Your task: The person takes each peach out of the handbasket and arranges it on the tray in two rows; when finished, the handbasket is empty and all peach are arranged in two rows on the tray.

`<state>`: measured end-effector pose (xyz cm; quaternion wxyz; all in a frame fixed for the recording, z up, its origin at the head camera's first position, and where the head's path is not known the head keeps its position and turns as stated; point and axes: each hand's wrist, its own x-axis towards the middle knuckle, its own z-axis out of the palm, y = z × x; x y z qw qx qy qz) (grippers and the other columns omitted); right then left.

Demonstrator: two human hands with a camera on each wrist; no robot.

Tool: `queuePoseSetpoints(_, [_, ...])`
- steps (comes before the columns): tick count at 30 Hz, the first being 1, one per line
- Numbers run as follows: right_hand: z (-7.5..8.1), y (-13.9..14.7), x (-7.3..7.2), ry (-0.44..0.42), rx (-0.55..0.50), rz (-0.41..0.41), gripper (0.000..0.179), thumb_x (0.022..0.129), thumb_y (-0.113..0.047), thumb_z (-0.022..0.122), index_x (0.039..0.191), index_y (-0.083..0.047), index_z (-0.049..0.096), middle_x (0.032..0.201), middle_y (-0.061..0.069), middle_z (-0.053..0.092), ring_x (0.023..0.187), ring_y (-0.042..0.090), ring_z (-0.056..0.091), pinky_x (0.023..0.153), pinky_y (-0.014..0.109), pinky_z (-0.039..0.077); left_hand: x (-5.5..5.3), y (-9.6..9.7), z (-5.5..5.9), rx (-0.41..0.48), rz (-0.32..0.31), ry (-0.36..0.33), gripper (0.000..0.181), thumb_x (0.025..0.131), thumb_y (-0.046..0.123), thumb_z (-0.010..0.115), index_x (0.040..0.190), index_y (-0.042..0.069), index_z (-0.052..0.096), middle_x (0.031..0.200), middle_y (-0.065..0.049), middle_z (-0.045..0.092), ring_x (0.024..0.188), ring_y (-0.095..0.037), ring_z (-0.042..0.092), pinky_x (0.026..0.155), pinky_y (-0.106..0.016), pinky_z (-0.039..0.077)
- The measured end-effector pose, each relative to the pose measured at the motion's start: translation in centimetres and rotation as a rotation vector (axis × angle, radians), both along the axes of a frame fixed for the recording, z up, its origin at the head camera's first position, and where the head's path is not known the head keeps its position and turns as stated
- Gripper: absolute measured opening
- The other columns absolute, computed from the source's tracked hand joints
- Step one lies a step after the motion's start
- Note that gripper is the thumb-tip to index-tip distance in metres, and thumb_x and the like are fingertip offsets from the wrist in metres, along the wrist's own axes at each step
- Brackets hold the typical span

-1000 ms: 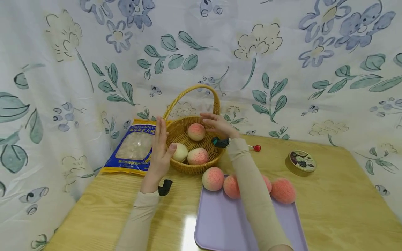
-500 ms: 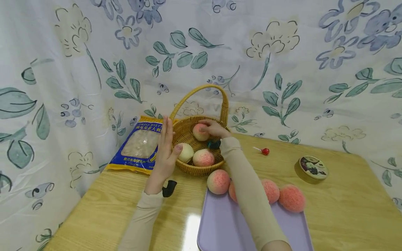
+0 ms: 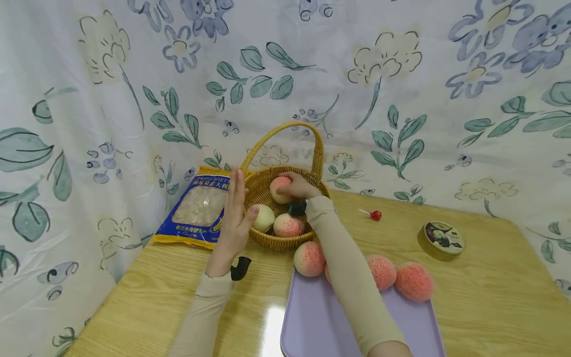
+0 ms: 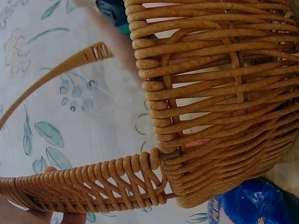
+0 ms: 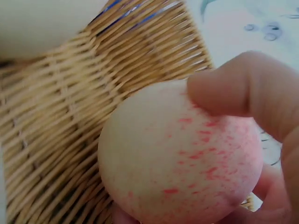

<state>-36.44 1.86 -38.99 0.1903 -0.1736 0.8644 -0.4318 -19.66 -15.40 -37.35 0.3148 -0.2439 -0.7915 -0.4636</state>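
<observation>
A wicker basket with a tall arched handle holds a pink-and-white peach, a pale peach and a front peach. My right hand reaches inside and grips the rear peach. The right wrist view shows the thumb curled over that peach, with fingertips partly hidden beneath it. My left hand stands with straight fingers beside the basket's left side. In the left wrist view its fingers lie against the foot of the handle.
A blue-and-yellow pasta bag lies left of the basket. In front, a lilac tray bears several peaches along its far edge, partly hidden by my right sleeve. A red lollipop and a round tin lie to the right. A floral curtain hangs behind.
My right hand has come down from above the basket and taken hold of the rear peach, then shifted it slightly left. The left hand stays by the basket; the head view has swung a little.
</observation>
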Motion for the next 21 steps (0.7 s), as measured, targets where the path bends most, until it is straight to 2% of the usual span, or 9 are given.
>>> queuePoseSetpoints(4, [1.7,0.9,0.6,-0.017,-0.109,-0.016,0.062,0.093,-0.019,0.062,0.149,-0.011,0.038,0.141,0.017,0.049,0.109,0.027,0.055,0.08,0.033,0.05,-0.2,0.4,0.1,-0.004,-0.019,-0.004,0.067,0.103,0.05,0.031,0.158,0.026,0.001,0.165,-0.009,-0.004,0.15,-0.033,0.013,0.11,-0.058,0.03])
queuePoseSetpoints(8, [3.8,2.1,1.4,-0.064,-0.214,-0.027,0.062,0.093,-0.016,0.06,0.15,-0.012,0.035,0.142,0.019,0.045,0.109,0.026,0.053,0.084,0.038,0.051,-0.3,0.6,0.3,-0.003,-0.032,-0.027,0.071,0.101,0.057,0.029,0.158,0.026,-0.001,0.164,-0.015,-0.004,0.151,-0.033,0.008,0.111,-0.06,0.028])
queuePoseSetpoints(11, [5.1,3.1,2.5,-0.119,-0.281,-0.024,0.063,0.095,-0.013,0.059,0.152,-0.017,0.033,0.144,0.019,0.042,0.11,0.027,0.053,0.084,0.043,0.052,-0.4,0.6,0.4,0.002,-0.036,-0.034,0.072,0.1,0.058,0.029,0.158,0.026,-0.001,0.164,-0.016,-0.004,0.151,-0.033,0.008,0.112,-0.061,0.027])
queuePoseSetpoints(16, [6.1,5.6,4.9,-0.118,-0.321,0.033,0.06,0.096,-0.011,0.055,0.151,-0.02,0.033,0.144,0.017,0.043,0.11,0.024,0.052,0.077,0.032,0.051,-0.4,0.4,0.4,0.009,-0.036,-0.027,0.074,0.099,0.06,0.031,0.158,0.027,0.0,0.163,-0.02,-0.003,0.151,-0.033,0.008,0.112,-0.062,0.025])
queuePoseSetpoints(21, [6.0,8.4,7.8,-0.153,-0.389,0.109,0.062,0.094,-0.002,0.052,0.151,-0.016,0.032,0.145,0.017,0.038,0.11,0.023,0.051,0.08,0.034,0.05,-0.2,0.2,0.4,0.011,-0.022,-0.041,0.075,0.098,0.062,0.03,0.158,0.028,0.0,0.163,-0.019,-0.004,0.151,-0.033,0.004,0.113,-0.066,0.016])
